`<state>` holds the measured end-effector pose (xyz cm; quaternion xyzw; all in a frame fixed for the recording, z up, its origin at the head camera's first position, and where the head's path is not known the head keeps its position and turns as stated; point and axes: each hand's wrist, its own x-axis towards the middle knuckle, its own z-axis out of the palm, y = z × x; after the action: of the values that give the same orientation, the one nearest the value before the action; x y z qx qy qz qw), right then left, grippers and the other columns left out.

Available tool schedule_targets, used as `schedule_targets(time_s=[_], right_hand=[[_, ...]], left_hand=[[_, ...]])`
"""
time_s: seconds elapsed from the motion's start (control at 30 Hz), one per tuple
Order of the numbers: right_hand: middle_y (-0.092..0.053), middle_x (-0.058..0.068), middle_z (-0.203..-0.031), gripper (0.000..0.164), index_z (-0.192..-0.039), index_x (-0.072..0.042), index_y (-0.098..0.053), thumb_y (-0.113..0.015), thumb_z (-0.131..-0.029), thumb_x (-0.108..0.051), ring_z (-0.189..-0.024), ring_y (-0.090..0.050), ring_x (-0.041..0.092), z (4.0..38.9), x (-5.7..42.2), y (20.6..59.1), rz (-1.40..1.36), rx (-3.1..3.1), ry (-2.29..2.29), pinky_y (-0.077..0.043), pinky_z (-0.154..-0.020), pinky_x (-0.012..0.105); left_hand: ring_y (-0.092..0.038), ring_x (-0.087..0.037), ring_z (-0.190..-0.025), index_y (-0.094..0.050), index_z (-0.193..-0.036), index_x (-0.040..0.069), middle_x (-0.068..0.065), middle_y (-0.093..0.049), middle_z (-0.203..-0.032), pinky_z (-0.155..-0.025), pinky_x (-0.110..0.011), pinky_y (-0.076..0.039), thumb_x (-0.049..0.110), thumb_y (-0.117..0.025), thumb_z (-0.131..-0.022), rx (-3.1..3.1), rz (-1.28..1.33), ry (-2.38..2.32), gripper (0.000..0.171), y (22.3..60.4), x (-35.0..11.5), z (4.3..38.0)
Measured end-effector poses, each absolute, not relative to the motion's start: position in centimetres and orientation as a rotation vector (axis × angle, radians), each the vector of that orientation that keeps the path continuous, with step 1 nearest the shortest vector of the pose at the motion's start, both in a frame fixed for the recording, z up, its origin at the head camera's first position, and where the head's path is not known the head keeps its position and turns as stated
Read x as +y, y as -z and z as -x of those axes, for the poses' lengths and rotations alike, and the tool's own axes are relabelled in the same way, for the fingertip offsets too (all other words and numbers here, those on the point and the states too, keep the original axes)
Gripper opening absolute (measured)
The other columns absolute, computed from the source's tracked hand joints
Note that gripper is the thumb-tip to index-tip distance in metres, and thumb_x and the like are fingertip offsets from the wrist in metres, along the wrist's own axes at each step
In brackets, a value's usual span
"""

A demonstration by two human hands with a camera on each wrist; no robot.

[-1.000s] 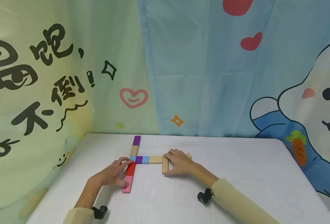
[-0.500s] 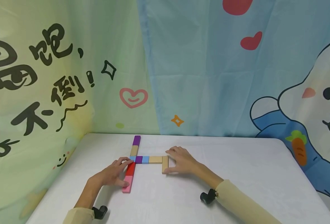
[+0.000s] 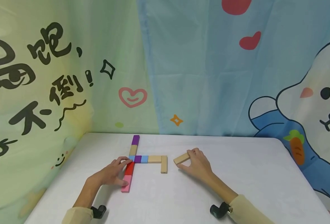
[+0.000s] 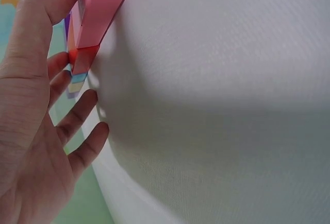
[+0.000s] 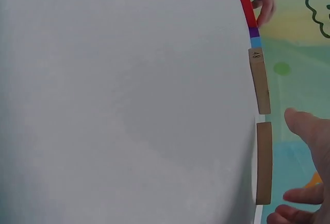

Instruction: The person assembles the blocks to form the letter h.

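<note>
On the white table [image 3: 232, 183] a line of blocks runs away from the person: pink [image 3: 127, 180], red [image 3: 129, 169], light blue, bare wood and purple [image 3: 135, 140]. From it a row of purple, light blue and wooden blocks [image 3: 154, 159] extends right, ending in a crosswise wooden block [image 3: 164, 164]. My left hand [image 3: 109, 175] rests along the line, thumb at the pink block and index fingertip at the light blue one. My right hand [image 3: 199, 166] hovers over a separate wooden block [image 3: 181, 158], thumb and fingers spread near its ends; the right wrist view shows a gap to it.
A printed curtain [image 3: 198, 77] hangs behind the table's far edge, with characters on the left and a cartoon animal [image 3: 319, 118] on the right. A dark wrist camera [image 3: 219, 210] sits at the right cuff, another [image 3: 99, 212] at the left.
My right hand has moved right, off the crosswise wooden block to the separate wooden block, which now shows in front of the fingers. My left hand has stayed at the line.
</note>
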<state>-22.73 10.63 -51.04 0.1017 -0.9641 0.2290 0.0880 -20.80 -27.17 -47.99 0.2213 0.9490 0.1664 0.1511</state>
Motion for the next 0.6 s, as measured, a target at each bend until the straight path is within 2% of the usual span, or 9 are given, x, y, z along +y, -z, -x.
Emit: schedule_targets(time_s=[0.1, 0.33, 0.6], right_hand=[[-0.055, 0.011, -0.1, 0.071, -0.108, -0.001, -0.062, -0.075, -0.071, -0.06, -0.084, -0.051, 0.024, 22.7, 10.3, 51.0, -0.265, -2.901, -0.641, -0.044, -0.062, 0.034], [-0.048, 0.01, -0.084, 0.07, -0.092, 0.003, -0.06, -0.075, -0.07, -0.062, -0.077, -0.045, 0.023, 23.3, 9.4, 50.3, -0.232, -2.94, -0.546, -0.041, -0.059, 0.032], [-0.051, 0.013, -0.085, 0.071, -0.09, 0.005, -0.059, -0.075, -0.071, -0.061, -0.08, -0.048, 0.025, 23.7, 8.6, 50.1, -0.296, -2.947, -0.415, -0.046, -0.065, 0.037]], left_hand=[[-0.041, -0.03, -0.126, -0.036, -0.148, 0.014, -0.009, -0.033, -0.147, -0.1, -0.056, -0.048, 0.044, -0.078, -0.075, 2.726, -0.618, -0.463, 0.09, 48.0, -27.2, 20.7], [-0.041, -0.031, -0.128, -0.036, -0.149, 0.016, -0.008, -0.033, -0.148, -0.101, -0.057, -0.046, 0.044, -0.079, -0.075, 2.715, -0.596, -0.486, 0.09, 48.2, -27.0, 20.6], [-0.04, -0.029, -0.129, -0.036, -0.149, 0.017, -0.007, -0.033, -0.149, -0.101, -0.056, -0.047, 0.043, -0.08, -0.074, 2.725, -0.571, -0.466, 0.09, 48.3, -27.1, 20.8]])
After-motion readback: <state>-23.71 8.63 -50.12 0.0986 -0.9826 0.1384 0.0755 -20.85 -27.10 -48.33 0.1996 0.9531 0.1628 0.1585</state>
